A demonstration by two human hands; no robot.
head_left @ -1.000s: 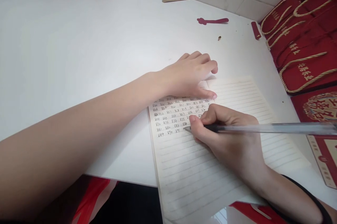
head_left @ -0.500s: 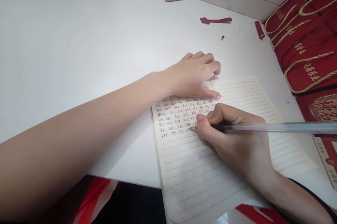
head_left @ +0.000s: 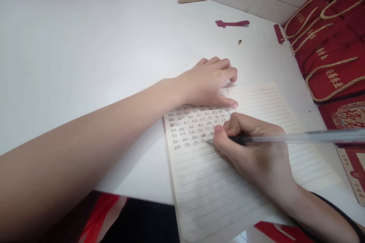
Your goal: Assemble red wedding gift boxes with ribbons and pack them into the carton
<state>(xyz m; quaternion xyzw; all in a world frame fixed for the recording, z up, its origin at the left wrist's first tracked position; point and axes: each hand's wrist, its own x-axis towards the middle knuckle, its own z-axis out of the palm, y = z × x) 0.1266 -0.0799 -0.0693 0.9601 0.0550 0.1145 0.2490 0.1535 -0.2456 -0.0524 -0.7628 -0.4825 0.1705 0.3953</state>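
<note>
On the ruled notebook [head_left: 199, 182] atop the white table [head_left: 71, 45], the right hand [head_left: 256, 151] pinches a clear-barrelled pen [head_left: 313, 137], its tip beside the lowest handwritten numbers [head_left: 187, 144]. The left hand [head_left: 212, 77], loosely spread, apparently empty, lies across the notebook's upper edge; too light a press could let the notebook slip, skewing the writing.

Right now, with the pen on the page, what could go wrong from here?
The right hand covers the ends of some rows of numbers, so one might be skipped or repeated. The left hand lies over the upper part of the notebook; if it slid, the page could shift under the pen. The notebook's near end seems to reach past the table edge, so it may bend under pressure.
</note>
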